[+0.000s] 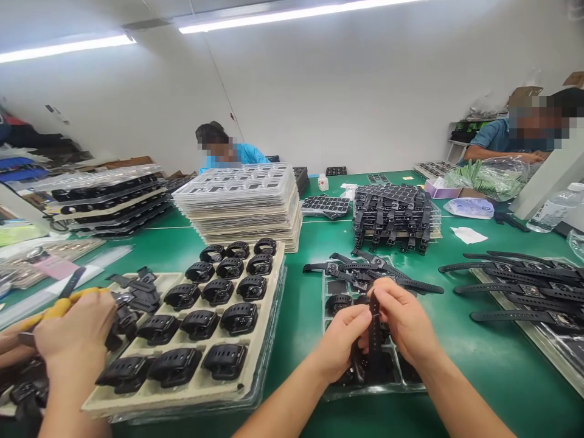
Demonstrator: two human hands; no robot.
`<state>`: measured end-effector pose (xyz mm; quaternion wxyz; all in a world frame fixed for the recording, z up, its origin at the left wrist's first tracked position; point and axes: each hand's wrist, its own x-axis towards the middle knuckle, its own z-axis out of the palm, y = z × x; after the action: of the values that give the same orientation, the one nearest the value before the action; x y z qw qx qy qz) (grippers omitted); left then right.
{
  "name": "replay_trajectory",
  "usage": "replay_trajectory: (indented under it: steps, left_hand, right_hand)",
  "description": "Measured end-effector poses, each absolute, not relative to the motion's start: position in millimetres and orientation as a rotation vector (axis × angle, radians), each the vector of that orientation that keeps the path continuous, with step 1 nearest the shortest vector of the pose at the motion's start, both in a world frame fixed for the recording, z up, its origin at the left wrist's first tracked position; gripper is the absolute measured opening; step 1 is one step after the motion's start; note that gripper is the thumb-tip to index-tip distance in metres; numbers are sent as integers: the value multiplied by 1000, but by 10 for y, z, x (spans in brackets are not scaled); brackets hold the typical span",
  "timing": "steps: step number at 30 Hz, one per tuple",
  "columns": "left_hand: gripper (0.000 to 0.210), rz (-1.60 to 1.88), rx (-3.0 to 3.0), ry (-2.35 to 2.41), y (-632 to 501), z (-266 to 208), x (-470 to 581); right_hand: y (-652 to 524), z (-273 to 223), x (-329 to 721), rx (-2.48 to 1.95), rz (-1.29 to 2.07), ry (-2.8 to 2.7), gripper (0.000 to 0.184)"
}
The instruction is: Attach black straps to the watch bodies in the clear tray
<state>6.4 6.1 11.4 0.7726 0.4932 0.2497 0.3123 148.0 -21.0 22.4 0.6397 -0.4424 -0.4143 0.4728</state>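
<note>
Between my two hands, a black watch strap (375, 340) hangs over a clear plastic tray (401, 387). My left hand (340, 344) pinches the strap from the left, thumb and fingers closed. My right hand (406, 319) grips its upper end with bent fingers. The watch body on this strap is mostly hidden by my hands. In the tray's compartments below lie dark watches (338, 303), partly covered by my hands. Several watches with straps laid out flat (365, 267) are heaped across the tray's far end.
Left stands a beige tray (269, 328) of closed-loop black watches; beside it work a co-worker's hands (77, 328). Behind are a tall tray stack (237, 207) and a watch-laden stack (395, 219). More watches (533, 286) lie on a right-hand tray. Two people sit across the green table (292, 365).
</note>
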Motion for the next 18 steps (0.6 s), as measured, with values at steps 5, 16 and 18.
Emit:
replay_trajectory:
  steps: [5,16,18]
  left_hand:
    - [49,568,983,557,36,81,102]
    - [52,449,1108,518,1,96,78]
    - [52,449,1114,510,8,82,77]
  right_hand:
    - [-200,174,1414,-1082,1018,-790,40]
    - [-205,229,1475,-1180,834,-714,42]
    - [-201,222,1470,-1181,834,-726,41]
